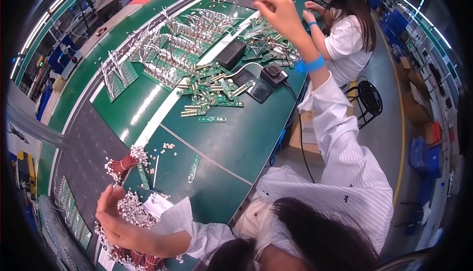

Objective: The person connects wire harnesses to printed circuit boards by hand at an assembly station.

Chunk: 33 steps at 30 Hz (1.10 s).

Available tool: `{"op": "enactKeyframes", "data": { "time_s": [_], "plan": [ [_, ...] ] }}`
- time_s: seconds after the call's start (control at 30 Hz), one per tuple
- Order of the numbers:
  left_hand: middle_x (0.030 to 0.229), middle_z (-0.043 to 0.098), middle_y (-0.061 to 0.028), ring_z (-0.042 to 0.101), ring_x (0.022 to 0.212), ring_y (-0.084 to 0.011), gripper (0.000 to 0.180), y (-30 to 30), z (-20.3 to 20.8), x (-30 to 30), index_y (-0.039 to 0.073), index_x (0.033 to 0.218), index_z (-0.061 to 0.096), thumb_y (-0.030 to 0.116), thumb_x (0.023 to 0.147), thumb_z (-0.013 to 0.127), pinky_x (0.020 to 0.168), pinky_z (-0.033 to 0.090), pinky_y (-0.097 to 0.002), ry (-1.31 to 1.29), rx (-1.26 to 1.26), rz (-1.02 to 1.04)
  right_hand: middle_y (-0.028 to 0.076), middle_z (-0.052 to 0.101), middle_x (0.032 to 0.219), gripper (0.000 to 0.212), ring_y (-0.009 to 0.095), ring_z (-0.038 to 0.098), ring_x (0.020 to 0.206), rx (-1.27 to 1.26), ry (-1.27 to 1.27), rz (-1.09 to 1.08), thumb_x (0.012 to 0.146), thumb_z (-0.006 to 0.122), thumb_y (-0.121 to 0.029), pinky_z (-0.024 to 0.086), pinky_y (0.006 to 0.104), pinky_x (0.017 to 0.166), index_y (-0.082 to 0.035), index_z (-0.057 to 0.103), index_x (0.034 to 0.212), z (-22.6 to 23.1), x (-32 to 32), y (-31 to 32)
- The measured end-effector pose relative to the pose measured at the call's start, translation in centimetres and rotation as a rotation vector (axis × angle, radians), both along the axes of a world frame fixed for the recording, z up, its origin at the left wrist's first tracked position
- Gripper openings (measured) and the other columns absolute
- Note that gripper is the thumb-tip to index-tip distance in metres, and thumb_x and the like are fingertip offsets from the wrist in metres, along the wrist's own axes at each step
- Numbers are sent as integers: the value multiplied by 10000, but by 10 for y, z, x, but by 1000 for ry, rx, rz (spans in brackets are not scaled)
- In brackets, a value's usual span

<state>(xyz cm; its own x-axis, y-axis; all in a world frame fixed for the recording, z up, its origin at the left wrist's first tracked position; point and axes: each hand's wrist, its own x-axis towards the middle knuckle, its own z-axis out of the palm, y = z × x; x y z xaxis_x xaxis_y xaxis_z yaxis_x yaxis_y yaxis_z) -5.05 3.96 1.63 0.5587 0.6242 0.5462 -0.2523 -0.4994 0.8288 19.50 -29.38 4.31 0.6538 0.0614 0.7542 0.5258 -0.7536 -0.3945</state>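
My right hand (282,18), a blue band round its wrist, is raised over the far part of the bench. Its thumb and forefinger are pinched together; a thin blurred thing by the fingertips is too smeared to name. At the lower left my left hand (118,221) hovers over wire bundles with white connectors (135,209), fingers loosely bent and apart, nothing seen in them. Just beyond it lies a tied bundle of dark red wires (124,163). Narrow green circuit boards (193,168) lie on the green bench mat, near loose small white connectors (168,147).
A heap of narrow boards (212,86) surrounds a phone (259,89) and a black device with a cable (274,75). Larger boards with white wires (167,49) stand along the green conveyor (133,113). A co-worker (347,34) sits at the far right; a black stool (367,98) stands nearer.
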Motion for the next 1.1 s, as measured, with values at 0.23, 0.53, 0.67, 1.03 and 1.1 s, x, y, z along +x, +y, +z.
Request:
{"op": "enactKeyframes", "data": {
  "time_s": [0.23,0.53,0.67,1.03,1.1],
  "plan": [
    [711,543,-117,505,669,-173,509,5,-1,1,-59,869,554,299,896,192,680,392,-267,-44,-18,-70,55,571,597,169,94,524,482,301,310,-47,787,519,-145,426,213,426,14,572,810,-70,90,-85],
    [683,536,-98,503,650,-165,535,7,-4,1,-44,886,559,334,890,181,670,384,-267,-24,-48,-41,93,563,658,129,141,550,510,643,444,69,806,470,-84,502,264,467,36,518,813,-115,139,-75],
    [713,539,-80,492,667,-143,515,11,-4,0,-30,914,548,352,893,204,673,376,-249,-8,-48,-88,117,567,669,142,166,565,522,688,514,19,802,472,-75,514,282,468,60,512,813,-137,153,-71],
    [711,521,-82,475,661,-142,464,15,-5,-6,-39,972,519,306,891,219,668,377,-250,-55,-53,-103,127,582,720,172,183,587,596,560,767,6,770,520,-80,522,278,523,73,543,846,-159,147,-58],
    [702,486,-75,444,690,-161,419,12,-4,-14,-32,1054,470,286,876,263,661,366,-282,-126,-37,-214,120,587,723,164,173,583,590,427,730,-57,767,522,-88,510,274,522,55,550,843,-157,141,-57]
  ]
}}
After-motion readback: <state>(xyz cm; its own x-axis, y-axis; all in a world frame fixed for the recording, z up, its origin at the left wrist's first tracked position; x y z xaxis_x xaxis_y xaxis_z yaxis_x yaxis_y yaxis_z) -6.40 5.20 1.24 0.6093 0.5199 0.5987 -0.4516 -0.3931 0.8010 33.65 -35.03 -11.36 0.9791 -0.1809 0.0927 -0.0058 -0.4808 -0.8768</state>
